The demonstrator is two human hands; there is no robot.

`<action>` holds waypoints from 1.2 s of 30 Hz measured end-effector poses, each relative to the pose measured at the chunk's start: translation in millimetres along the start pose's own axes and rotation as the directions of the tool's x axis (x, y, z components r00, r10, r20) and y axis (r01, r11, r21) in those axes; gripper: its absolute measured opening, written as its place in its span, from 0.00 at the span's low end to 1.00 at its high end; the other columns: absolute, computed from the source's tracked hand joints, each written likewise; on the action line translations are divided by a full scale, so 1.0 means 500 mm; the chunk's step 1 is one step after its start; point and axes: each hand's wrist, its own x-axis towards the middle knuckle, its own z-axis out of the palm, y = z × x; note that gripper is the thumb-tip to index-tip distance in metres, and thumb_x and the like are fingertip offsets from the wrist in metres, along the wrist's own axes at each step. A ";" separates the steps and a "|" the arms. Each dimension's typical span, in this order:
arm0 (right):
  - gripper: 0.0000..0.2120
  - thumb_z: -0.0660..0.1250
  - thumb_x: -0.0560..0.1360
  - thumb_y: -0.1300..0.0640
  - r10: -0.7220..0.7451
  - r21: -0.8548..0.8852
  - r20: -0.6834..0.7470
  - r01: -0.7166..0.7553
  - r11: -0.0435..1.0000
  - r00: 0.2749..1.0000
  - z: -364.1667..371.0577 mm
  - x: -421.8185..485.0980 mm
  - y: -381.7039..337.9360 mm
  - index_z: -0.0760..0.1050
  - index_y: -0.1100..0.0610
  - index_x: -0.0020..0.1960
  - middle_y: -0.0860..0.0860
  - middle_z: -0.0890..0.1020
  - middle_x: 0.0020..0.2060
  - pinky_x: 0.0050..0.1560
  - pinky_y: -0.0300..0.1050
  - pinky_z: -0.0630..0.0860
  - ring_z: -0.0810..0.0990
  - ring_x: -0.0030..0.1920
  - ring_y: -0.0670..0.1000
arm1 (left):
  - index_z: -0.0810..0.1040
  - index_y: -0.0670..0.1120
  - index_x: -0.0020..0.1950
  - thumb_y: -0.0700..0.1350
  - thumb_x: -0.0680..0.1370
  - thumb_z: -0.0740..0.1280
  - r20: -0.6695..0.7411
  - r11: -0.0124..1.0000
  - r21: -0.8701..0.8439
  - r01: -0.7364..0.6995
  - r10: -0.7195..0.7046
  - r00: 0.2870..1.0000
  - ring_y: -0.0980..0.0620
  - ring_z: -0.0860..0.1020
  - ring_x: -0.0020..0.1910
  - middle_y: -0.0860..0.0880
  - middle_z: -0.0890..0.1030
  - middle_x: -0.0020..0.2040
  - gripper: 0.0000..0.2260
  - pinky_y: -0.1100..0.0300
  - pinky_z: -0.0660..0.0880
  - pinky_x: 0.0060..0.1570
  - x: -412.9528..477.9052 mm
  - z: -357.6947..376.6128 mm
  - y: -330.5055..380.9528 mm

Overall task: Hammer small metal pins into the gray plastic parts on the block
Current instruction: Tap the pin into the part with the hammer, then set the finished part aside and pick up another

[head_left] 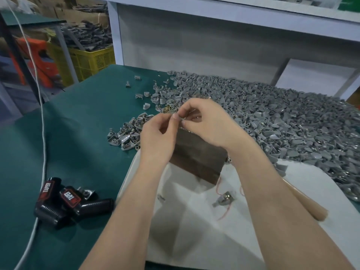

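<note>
Forearms extended, the left hand (pixel 158 137) and right hand (pixel 207 123) meet fingertips together, pinching a small gray part (pixel 181 119).

Left hand (pixel 155 137) and right hand (pixel 206 123): both bare. Left forearm (pixel 124 211) and right forearm (pixel 272 201) are bare too, right down to the bottom frame edge. Clothing above that is out of shot. Thumbnail (pixel 176 116) on the left hand is short and plain. Other nails are too blurred to tell.
</note>
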 end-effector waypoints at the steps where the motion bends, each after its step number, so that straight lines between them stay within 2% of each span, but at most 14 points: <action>1: 0.08 0.68 0.72 0.67 -0.001 0.022 -0.007 0.001 1.000 1.000 -0.002 -0.005 0.002 0.76 0.54 0.44 0.47 0.80 0.41 0.49 0.40 0.78 0.80 0.44 0.48 | 0.80 0.50 0.46 0.44 0.78 0.64 0.008 0.999 -0.029 0.019 -0.019 1.000 0.57 0.80 0.41 0.52 0.83 0.41 0.06 0.59 0.76 0.46 0.000 0.002 0.001; 3: 0.08 0.66 0.73 0.68 0.024 0.069 -0.065 -0.019 0.997 0.998 -0.001 -0.012 0.009 0.78 0.56 0.45 0.46 0.80 0.40 0.46 0.36 0.76 0.80 0.44 0.48 | 0.79 0.51 0.44 0.40 0.77 0.65 0.026 0.991 -0.116 0.065 -0.063 0.998 0.58 0.80 0.40 0.51 0.83 0.41 0.07 0.62 0.76 0.47 -0.003 0.005 0.003; 6: 0.11 0.63 0.75 0.68 0.122 0.167 -0.160 -0.095 0.981 0.980 0.007 -0.016 0.021 0.77 0.55 0.51 0.49 0.79 0.45 0.41 0.37 0.74 0.79 0.43 0.50 | 0.78 0.51 0.45 0.36 0.75 0.65 0.051 0.988 -0.144 0.046 -0.039 0.998 0.56 0.81 0.47 0.50 0.83 0.46 0.09 0.65 0.74 0.50 -0.006 0.010 0.003; 9: 0.11 0.64 0.76 0.67 0.137 0.209 -0.156 -0.103 0.973 0.978 0.011 -0.020 0.027 0.77 0.57 0.55 0.51 0.80 0.47 0.48 0.38 0.76 0.79 0.47 0.48 | 0.78 0.47 0.49 0.35 0.74 0.66 0.075 0.993 -0.118 0.010 -0.001 0.997 0.61 0.80 0.46 0.52 0.82 0.47 0.09 0.70 0.73 0.49 -0.008 0.012 -0.001; 12: 0.09 0.66 0.75 0.66 0.133 0.188 -0.160 -0.103 0.977 0.978 0.011 -0.021 0.027 0.80 0.58 0.52 0.49 0.82 0.45 0.55 0.38 0.75 0.80 0.49 0.48 | 0.78 0.45 0.49 0.33 0.74 0.66 0.084 0.994 -0.113 -0.007 0.017 0.996 0.62 0.80 0.46 0.53 0.82 0.46 0.09 0.72 0.74 0.50 -0.008 0.014 -0.004; 15: 0.07 0.66 0.74 0.66 0.154 0.181 -0.170 -0.123 0.976 0.973 0.018 -0.017 0.033 0.79 0.55 0.47 0.47 0.81 0.41 0.53 0.41 0.76 0.80 0.46 0.48 | 0.78 0.46 0.49 0.33 0.74 0.66 0.104 0.993 -0.111 -0.026 0.037 0.994 0.58 0.80 0.48 0.53 0.82 0.46 0.09 0.69 0.74 0.53 -0.009 0.017 0.000; 18: 0.05 0.67 0.74 0.62 0.187 0.118 -0.213 -0.165 0.979 0.959 0.022 -0.006 0.050 0.77 0.53 0.44 0.46 0.81 0.39 0.50 0.44 0.76 0.79 0.43 0.48 | 0.76 0.50 0.55 0.37 0.76 0.66 0.073 0.996 -0.087 -0.023 0.030 0.997 0.66 0.78 0.48 0.56 0.80 0.51 0.11 0.73 0.73 0.53 -0.008 0.018 -0.002; 21: 0.03 0.66 0.76 0.60 0.328 0.129 -0.468 -0.303 0.944 0.821 -0.016 0.023 0.082 0.76 0.53 0.49 0.47 0.81 0.45 0.45 0.32 0.74 0.79 0.44 0.45 | 0.74 0.53 0.59 0.41 0.78 0.64 -0.081 0.995 -0.091 0.043 -0.050 0.995 0.78 0.72 0.41 0.64 0.74 0.49 0.12 0.83 0.67 0.39 0.000 0.008 -0.009; 23: 0.10 0.65 0.77 0.61 0.438 0.194 -0.559 -0.402 0.895 0.705 -0.047 0.044 0.099 0.74 0.55 0.57 0.50 0.79 0.56 0.45 0.29 0.73 0.77 0.48 0.45 | 0.74 0.51 0.58 0.41 0.78 0.62 -0.219 0.978 -0.183 0.104 -0.144 0.965 0.77 0.72 0.39 0.62 0.74 0.49 0.10 0.82 0.66 0.37 0.008 -0.003 -0.013; 25: 0.21 0.64 0.76 0.62 0.448 0.076 -0.490 -0.476 0.876 0.748 -0.045 0.063 0.107 0.68 0.55 0.68 0.54 0.70 0.68 0.61 0.43 0.74 0.75 0.60 0.51 | 0.73 0.50 0.57 0.41 0.79 0.60 -0.287 0.929 -0.327 0.172 -0.271 0.919 0.67 0.74 0.41 0.54 0.76 0.53 0.09 0.74 0.69 0.42 0.015 -0.014 -0.015; 27: 0.23 0.65 0.76 0.61 0.349 -0.152 -0.354 -0.422 0.894 0.868 -0.012 0.075 0.091 0.67 0.52 0.70 0.54 0.66 0.71 0.69 0.49 0.67 0.70 0.66 0.53 | 0.72 0.49 0.56 0.40 0.79 0.58 -0.281 0.865 -0.446 0.228 -0.377 0.882 0.58 0.72 0.42 0.49 0.75 0.54 0.08 0.66 0.68 0.44 0.019 -0.021 -0.018; 29: 0.15 0.66 0.76 0.58 0.235 -0.282 -0.154 -0.270 0.920 0.960 0.032 0.088 0.065 0.76 0.53 0.62 0.52 0.77 0.62 0.64 0.46 0.71 0.76 0.59 0.51 | 0.71 0.48 0.55 0.39 0.79 0.57 -0.273 0.829 -0.503 0.244 -0.420 0.865 0.54 0.70 0.44 0.48 0.73 0.53 0.08 0.63 0.66 0.44 0.021 -0.021 -0.019; 31: 0.09 0.68 0.74 0.56 0.235 -0.346 0.007 -0.218 0.912 0.972 0.078 0.110 0.050 0.81 0.54 0.54 0.51 0.82 0.53 0.57 0.47 0.75 0.80 0.51 0.51 | 0.71 0.47 0.55 0.39 0.79 0.57 -0.273 0.821 -0.515 0.246 -0.429 0.861 0.55 0.70 0.42 0.48 0.73 0.52 0.08 0.64 0.66 0.41 0.021 -0.019 -0.018; 36: 0.13 0.62 0.74 0.65 0.340 -0.499 0.064 -0.265 0.825 0.938 0.151 0.158 0.044 0.78 0.60 0.56 0.57 0.80 0.54 0.55 0.48 0.75 0.77 0.53 0.57 | 0.72 0.46 0.56 0.38 0.79 0.57 -0.251 0.809 -0.524 0.265 -0.444 0.860 0.58 0.72 0.43 0.49 0.73 0.52 0.08 0.67 0.69 0.44 0.020 -0.017 -0.017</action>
